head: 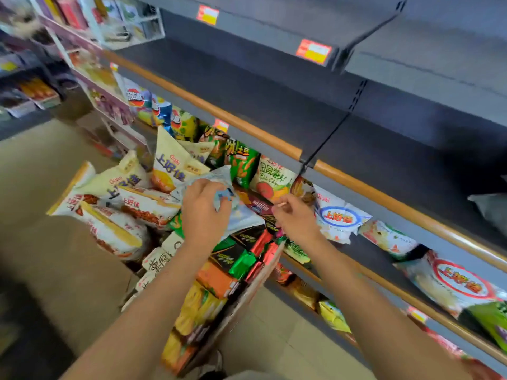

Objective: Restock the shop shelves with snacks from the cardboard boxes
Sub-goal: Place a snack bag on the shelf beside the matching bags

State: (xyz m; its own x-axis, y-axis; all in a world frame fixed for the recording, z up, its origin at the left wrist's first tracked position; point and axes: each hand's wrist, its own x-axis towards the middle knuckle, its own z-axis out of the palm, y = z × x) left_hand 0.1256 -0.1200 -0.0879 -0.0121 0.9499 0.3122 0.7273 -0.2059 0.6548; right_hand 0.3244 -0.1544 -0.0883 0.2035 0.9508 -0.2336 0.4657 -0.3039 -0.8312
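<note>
Dark shop shelving (274,100) with wooden front rails fills the right of the view, its upper tiers bare and the lower ones part-stocked, above a tan tiled floor. At the centre of the work, the left hand (204,209) has its fingers curled round the top of a pale blue-and-white snack bag (238,212), which lies on the heap of goods in the cardboard box (247,292) standing just beside the shelf. The right hand (295,219) is close by with its fingers bent at the edge of a dark red packet (256,202); whether it truly pinches that packet cannot be told through the blur. Under both hands small black, green and orange packets (233,259) stand packed on edge in the box, and a loose pile of cream crisp bags (120,204) slumps to the left. On the shelf behind, a white bag with a blue ring (338,216) leans over the rail. The main risk, as I judge it, is that lifting the pale bag by its crimped top alone could drag neighbours with it, since it lies partly over the dark red packet and against the pile. A hard squeeze could also crush the crisps or burst a seam. The leaning bags on the shelf look ready to slide off if knocked while the new one is pushed in beside them.
</note>
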